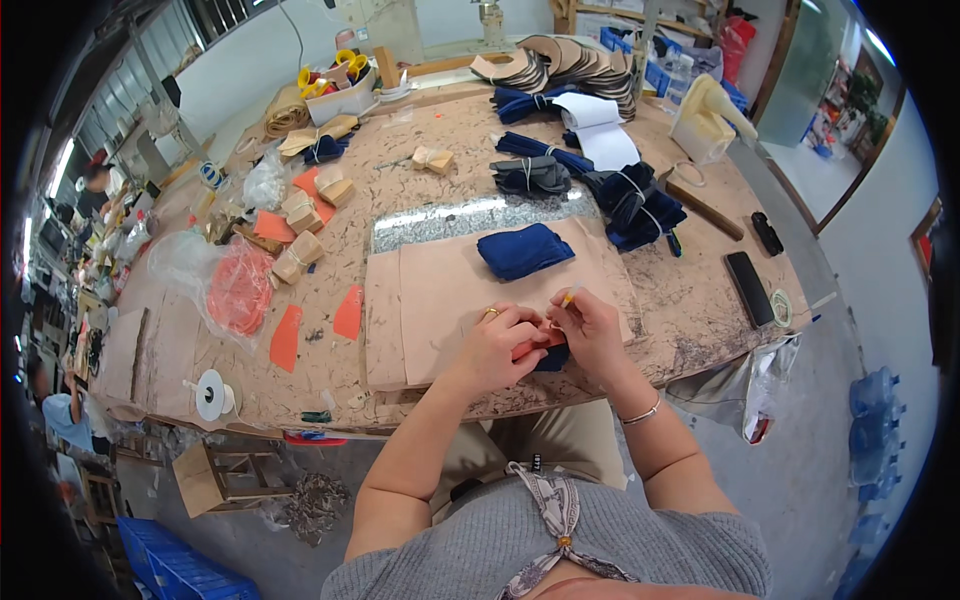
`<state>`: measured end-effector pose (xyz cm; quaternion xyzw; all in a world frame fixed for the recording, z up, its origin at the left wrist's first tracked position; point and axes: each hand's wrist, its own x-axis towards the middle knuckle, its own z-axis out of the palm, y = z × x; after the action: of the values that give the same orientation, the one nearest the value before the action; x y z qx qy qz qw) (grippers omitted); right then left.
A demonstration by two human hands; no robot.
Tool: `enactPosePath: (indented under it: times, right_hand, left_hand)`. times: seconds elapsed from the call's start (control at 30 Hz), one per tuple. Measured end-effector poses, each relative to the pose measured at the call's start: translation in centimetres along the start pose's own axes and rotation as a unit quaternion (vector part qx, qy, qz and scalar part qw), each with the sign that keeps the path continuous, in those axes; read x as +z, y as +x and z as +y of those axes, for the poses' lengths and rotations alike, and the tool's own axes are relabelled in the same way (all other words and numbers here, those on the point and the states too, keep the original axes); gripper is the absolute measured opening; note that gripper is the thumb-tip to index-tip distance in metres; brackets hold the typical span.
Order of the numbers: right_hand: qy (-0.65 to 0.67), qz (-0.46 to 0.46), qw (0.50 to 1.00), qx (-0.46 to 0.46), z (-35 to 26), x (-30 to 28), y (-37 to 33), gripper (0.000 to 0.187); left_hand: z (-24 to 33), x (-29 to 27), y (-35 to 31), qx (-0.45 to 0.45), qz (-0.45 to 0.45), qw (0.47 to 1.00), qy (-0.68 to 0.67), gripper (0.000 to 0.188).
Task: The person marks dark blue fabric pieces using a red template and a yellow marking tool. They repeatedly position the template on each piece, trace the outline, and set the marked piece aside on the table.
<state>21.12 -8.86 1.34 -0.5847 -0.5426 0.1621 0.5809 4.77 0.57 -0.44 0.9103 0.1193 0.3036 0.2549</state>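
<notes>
Mid-frame, the left hand point(497, 347), fingers curled, is pressing an orange piece point(524, 349), seemingly steadying it, while the right hand point(591, 336) is pinching a yellow-tipped tool point(569, 298).

1. Left of the left hand point(500, 350), the pale board point(425, 320) has a wide bare patch, so sliding out that way is easy.
2. Straight ahead's kinda blocked: the folded navy cloth point(525, 250) sits just beyond both hands. You'd go over it or around either side.
3. Right hand point(588, 330) has open tabletop point(690, 290) past the board, up to the black case point(748, 288).
4. Far right gets cramped, with tied dark bundles point(635, 205) and a wooden handle point(705, 208) there.
5. Further left, loose orange pieces point(285, 340) lie flat, then a bulky plastic bag point(238, 290).
</notes>
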Motion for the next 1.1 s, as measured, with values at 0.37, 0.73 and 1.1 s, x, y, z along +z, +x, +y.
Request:
enactPosePath:
  times: [0.37, 0.73, 1.1]
  right_hand:
    - [0.012, 0.02, 1.0, 0.011, 0.5, 0.3, 0.1, 0.006]
    - [0.022, -0.006, 1.0, -0.009, 0.4, 1.1, -0.8, 0.005]
    - [0.018, 0.013, 1.0, 0.019, 1.0, 1.3, -0.8, 0.005]
  left_hand:
    - [0.0, 0.2, 0.1, 0.014, 0.015, 1.0, 0.012, 0.025]
    - [-0.6, 0.8, -0.2, 0.025, 0.039, 0.999, -0.006, 0.024]
    - [-0.8, 1.0, -0.3, 0.02, 0.03, 0.999, 0.003, 0.024]
